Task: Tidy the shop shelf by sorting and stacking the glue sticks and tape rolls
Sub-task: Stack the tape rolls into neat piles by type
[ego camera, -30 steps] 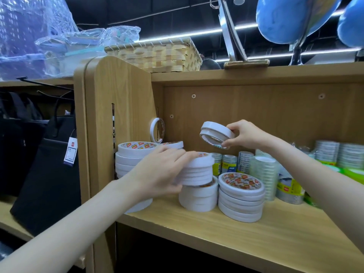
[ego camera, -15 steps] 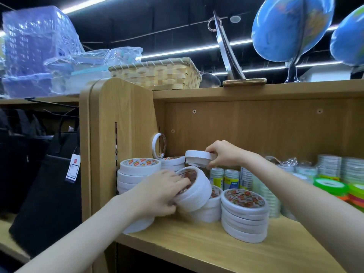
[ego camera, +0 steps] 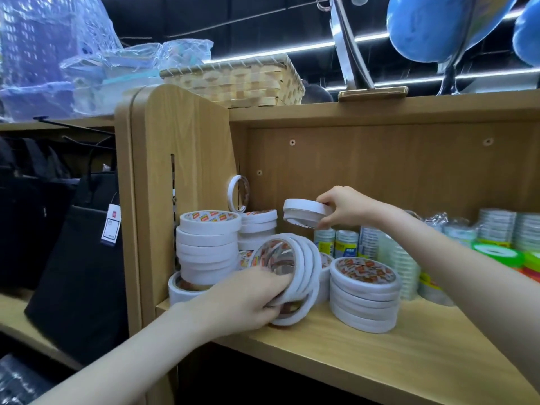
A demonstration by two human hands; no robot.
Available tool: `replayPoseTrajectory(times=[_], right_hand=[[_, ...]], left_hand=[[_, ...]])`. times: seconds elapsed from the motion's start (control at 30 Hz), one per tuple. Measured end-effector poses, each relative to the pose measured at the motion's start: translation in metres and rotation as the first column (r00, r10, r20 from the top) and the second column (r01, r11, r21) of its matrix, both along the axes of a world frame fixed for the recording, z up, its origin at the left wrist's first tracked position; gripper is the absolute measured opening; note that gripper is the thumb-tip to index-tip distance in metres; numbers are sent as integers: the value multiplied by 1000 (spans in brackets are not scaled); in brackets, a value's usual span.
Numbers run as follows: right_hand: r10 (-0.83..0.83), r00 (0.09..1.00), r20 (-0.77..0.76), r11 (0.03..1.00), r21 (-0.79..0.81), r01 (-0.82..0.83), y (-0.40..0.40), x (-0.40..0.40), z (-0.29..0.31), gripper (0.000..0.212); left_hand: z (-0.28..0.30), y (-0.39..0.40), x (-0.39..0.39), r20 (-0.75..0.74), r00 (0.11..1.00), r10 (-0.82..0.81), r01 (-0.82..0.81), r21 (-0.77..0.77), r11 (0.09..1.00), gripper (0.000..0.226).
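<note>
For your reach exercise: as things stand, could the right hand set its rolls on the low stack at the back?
Probably yes. The right hand holds its rolls just beside the back stack, whose top looks bare, with nothing between them.

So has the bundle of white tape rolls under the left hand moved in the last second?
Yes. The bundle of white tape rolls has tipped from flat to on edge, its top leaning away from the upright stack of white rolls, gripped by the left hand.
</note>
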State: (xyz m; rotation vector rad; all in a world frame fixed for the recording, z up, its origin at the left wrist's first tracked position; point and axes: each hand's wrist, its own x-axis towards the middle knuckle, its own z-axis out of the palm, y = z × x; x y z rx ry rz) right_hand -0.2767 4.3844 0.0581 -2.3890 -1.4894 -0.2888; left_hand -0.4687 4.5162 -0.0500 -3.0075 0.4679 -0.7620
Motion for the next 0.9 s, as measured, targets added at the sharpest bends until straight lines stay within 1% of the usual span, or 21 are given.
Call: replayPoseTrajectory(times=[0.07, 0.13, 0.17, 0.2, 0.27, 0.33, 0.4, 0.5, 0.57, 0.63, 0.67, 0.73, 0.77, 0.9], right_hand=[[-14, 999, 35, 1000, -10, 14, -1, -3, 1, 17], [-16, 999, 42, 1000, -3, 16, -3, -7, 2, 18], [-13, 999, 39, 1000, 0, 13, -4, -9, 2, 20], [-13, 999, 42, 1000, -2, 13, -6, -12, 3, 23], [-15, 998, 58, 1000, -14, 16, -9, -16, 5, 26], [-20, 997, 76, 1000, -19, 22, -12, -18, 7, 22], [-27, 996, 84, 1000, -14, 28, -13, -20, 10, 16], [-18, 997, 75, 1000, -12, 19, -13, -25, 10, 14], [-12, 998, 67, 1000, -17, 13, -12, -29, 9, 13], [-8, 998, 65, 1000, -26, 9, -10, -31, 7, 13], [-5, 998, 59, 1000, -30, 7, -9, -32, 6, 12], [-1, 999, 49, 999, -37, 3, -9, -33, 3, 12], [0, 999, 49, 999, -44, 3, -9, -33, 1, 13], [-14, 998, 63, 998, -68, 18, -9, -31, -3, 14]], left_hand=[[6, -8, -4, -73, 996, -49, 48, -20, 999, 6], [9, -13, -6, -148, 986, -75, 67, -60, 996, 6], [10, -14, -6, -182, 980, -84, 64, -114, 991, 4], [11, -15, -7, -211, 974, -88, 51, -172, 984, 2], [17, -15, -13, -265, 963, -50, -25, -273, 962, 5], [22, -15, -19, -316, 949, -4, -105, -327, 939, 5], [23, -15, -23, -331, 943, -24, -98, -346, 933, 13], [21, -16, -27, -342, 937, -72, -47, -327, 944, 22], [21, -17, -28, -354, 935, -32, -74, -283, 956, 29], [22, -19, -28, -353, 935, 35, -106, -184, 977, 29], [22, -19, -29, -338, 938, 77, -118, -104, 988, 28], [22, -21, -32, -274, 952, 136, -130, 39, 991, 24], [24, -22, -35, -254, 957, 140, -128, 62, 990, 23], [24, -16, -43, -297, 952, 76, -63, 51, 997, 23]])
